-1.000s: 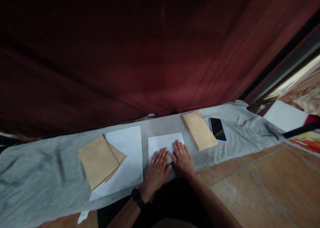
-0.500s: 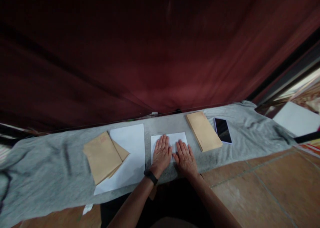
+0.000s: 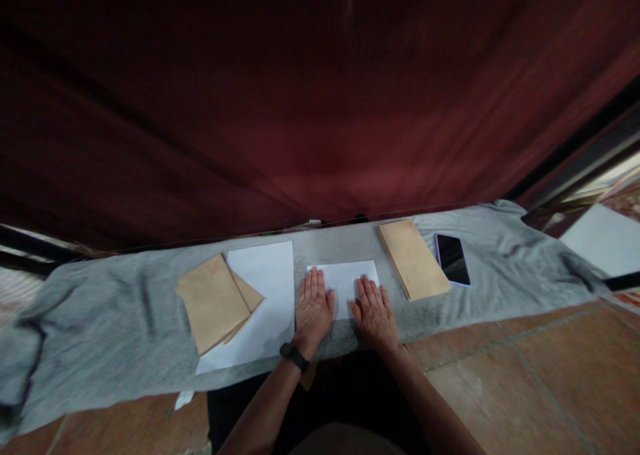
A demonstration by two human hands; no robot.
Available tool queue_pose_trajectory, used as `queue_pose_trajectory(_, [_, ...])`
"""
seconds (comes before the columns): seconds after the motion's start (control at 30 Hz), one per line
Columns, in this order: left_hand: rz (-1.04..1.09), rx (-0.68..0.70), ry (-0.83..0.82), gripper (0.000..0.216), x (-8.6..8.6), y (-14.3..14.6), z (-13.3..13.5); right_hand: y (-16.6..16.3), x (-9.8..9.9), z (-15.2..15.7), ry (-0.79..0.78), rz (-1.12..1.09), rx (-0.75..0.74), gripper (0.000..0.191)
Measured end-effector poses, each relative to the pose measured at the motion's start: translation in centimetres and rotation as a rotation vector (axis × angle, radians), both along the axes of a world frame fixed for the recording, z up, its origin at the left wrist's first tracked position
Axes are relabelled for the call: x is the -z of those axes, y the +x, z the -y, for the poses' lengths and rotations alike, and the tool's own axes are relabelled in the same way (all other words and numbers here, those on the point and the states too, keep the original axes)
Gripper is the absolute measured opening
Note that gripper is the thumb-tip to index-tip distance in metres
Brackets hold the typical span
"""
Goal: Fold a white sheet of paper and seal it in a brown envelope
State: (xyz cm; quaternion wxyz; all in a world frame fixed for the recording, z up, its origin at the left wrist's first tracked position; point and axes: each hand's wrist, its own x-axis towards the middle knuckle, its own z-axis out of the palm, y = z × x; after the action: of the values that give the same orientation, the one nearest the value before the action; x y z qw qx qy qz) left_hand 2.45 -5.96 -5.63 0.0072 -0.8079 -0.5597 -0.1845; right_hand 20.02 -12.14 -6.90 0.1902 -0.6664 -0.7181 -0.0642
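A folded white sheet of paper (image 3: pixel 344 280) lies on the grey cloth in front of me. Over its left edge rests my left hand (image 3: pixel 314 310), flat with the fingers stretched out; a dark band circles that wrist. My right hand (image 3: pixel 375 314) lies flat across the paper's right part, fingers extended and slightly apart. Neither hand grips anything. To the left, larger white paper (image 3: pixel 273 282) is spread out, with several brown envelopes (image 3: pixel 215 302) on top of it. A stack of brown envelopes (image 3: pixel 415 258) sits just right of the folded sheet.
Grey cloth (image 3: pixel 110 328) covers the long, narrow surface. Beyond the envelope stack lies a phone (image 3: pixel 453 260) with a dark screen. A dark red curtain (image 3: pixel 320 142) hangs along the far side. Tiled floor (image 3: pixel 490 375) shows at the near right, and a white scrap (image 3: pixel 184 399) is at lower left.
My left hand has slid left across the folded paper to its left edge, uncovering its middle. My right hand stays on the right part. The whole view has shifted slightly.
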Motion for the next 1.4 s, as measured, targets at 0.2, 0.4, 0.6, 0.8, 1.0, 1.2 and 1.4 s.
queue_pose_trajectory(0.2, [-0.049, 0.032, -0.032, 0.062, -0.6, 0.5, 1.3, 0.0, -0.3, 0.0, -0.020, -0.003, -0.004, 0.060])
queue_pose_trajectory(0.4, [-0.089, 0.190, -0.078, 0.059, -0.6, 0.8, 2.9, 0.1, -0.2, 0.0, 0.002, -0.008, -0.007, 0.060])
queue_pose_trajectory(0.6, [-0.111, 0.174, -0.108, 0.061, -0.8, 0.9, 3.0, 0.5, 0.4, 0.2, 0.046, -0.047, 0.033, 0.062])
queue_pose_trajectory(0.8, [-0.083, 0.178, -0.099, 0.063, -0.7, 1.2, 3.2, 1.5, 0.8, 1.1, 0.061, -0.024, 0.097, 0.060])
queue_pose_trajectory(1.0, [-0.095, 0.175, -0.112, 0.062, -0.9, 1.4, 3.2, 2.7, 0.8, 2.3, 0.060, -0.031, 0.124, 0.060])
queue_pose_trajectory(1.2, [-0.084, 0.175, -0.104, 0.062, -1.0, 1.5, 3.2, 1.3, -0.6, 2.5, 0.004, -0.071, 0.083, 0.059])
queue_pose_trajectory(1.4, [-0.102, 0.199, -0.126, 0.059, -1.1, 1.2, 3.1, -1.2, -1.2, 2.7, -0.080, -0.012, -0.094, 0.051])
